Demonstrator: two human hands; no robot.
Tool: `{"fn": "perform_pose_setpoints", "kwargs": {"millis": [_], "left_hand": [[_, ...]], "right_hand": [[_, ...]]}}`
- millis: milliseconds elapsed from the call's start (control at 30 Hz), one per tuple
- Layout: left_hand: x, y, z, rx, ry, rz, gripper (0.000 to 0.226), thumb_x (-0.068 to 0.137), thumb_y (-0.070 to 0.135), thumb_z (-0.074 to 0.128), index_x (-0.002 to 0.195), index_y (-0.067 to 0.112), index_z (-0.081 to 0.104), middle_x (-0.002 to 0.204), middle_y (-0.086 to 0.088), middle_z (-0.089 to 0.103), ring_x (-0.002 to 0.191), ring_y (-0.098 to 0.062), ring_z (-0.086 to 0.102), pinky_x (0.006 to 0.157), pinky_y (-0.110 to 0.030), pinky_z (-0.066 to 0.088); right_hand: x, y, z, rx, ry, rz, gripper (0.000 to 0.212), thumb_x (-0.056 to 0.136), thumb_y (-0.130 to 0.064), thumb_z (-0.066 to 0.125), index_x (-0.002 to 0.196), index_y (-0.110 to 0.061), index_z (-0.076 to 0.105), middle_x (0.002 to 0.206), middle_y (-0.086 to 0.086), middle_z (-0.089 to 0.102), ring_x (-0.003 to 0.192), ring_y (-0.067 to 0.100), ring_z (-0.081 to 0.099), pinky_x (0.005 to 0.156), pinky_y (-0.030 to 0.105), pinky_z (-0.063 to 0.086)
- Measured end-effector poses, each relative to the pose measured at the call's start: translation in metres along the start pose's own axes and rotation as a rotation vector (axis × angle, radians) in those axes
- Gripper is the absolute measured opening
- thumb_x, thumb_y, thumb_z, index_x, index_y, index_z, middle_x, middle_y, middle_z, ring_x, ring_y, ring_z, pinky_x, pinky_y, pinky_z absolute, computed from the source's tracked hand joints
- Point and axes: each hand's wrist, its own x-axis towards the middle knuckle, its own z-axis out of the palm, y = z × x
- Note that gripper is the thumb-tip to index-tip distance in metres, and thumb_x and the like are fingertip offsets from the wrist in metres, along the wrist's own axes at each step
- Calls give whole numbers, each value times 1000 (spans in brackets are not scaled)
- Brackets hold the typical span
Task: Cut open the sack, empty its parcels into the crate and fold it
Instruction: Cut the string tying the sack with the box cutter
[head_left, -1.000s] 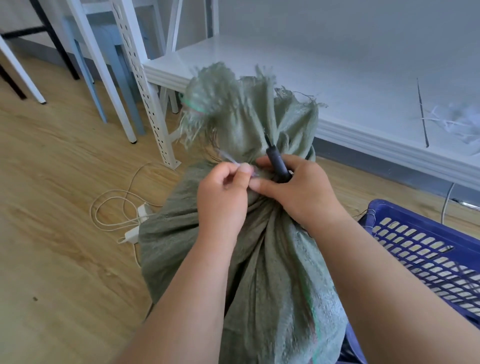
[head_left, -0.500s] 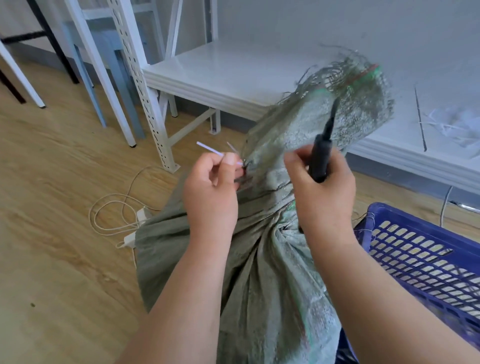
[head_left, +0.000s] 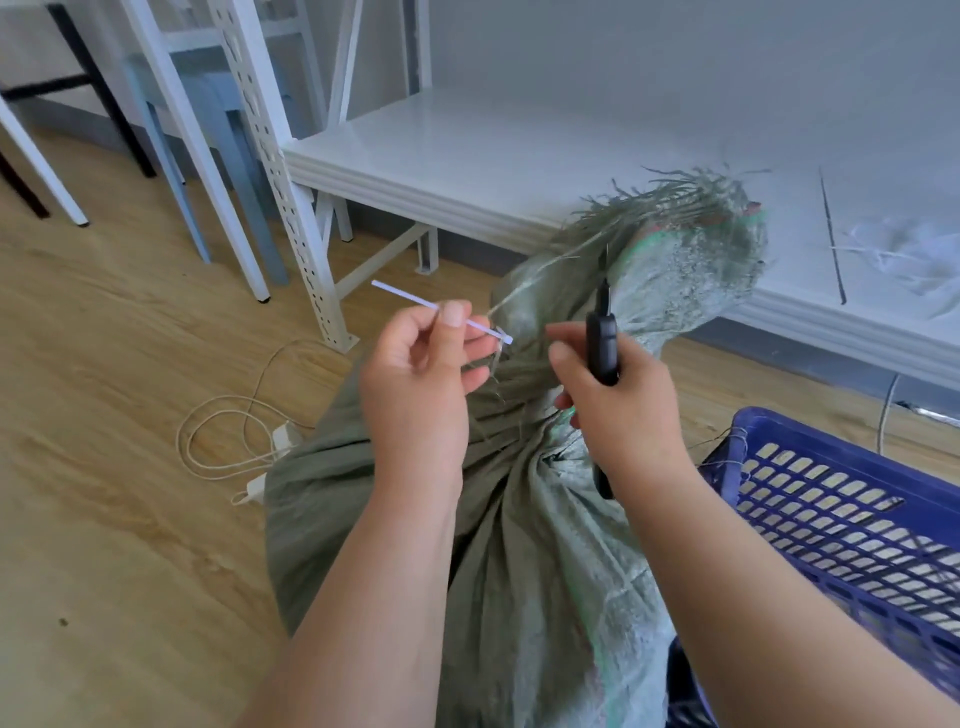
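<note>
Left hand (head_left: 415, 384) pinches white tie (head_left: 441, 310); right hand (head_left: 618, 395) grips black cutter (head_left: 601, 343) (beside sack (head_left: 519, 545)).

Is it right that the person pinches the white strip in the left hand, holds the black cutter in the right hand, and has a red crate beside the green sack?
Not quite. The crate is blue, not red, as the head view shows. The rest holds: the left hand pinches the white strip, the right hand holds the black cutter, and the crate stands beside the green sack.
</note>
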Motion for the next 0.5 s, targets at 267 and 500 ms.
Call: {"fn": "perform_pose_setpoints", "kwargs": {"millis": [267,500], "left_hand": [[-20,6,33,-5,-128,28,11,94,27,58,89,24,67,85,10,74,82,-2,68,64,-13,49],[-40,-1,109,386,-573,118,18,90,25,64,107,33,67,93,15,70,89,0,64,84,-18,48]], "right_hand": [[-6,-27,-40,103,-196,-57,11,78,-16,78,86,-18,70,63,-10,62,51,-1,50,51,12,41],[12,-17,-136,142,63,65,8,82,-16,74,81,-15,66,58,0,56,44,8,41,44,17,37]]}}
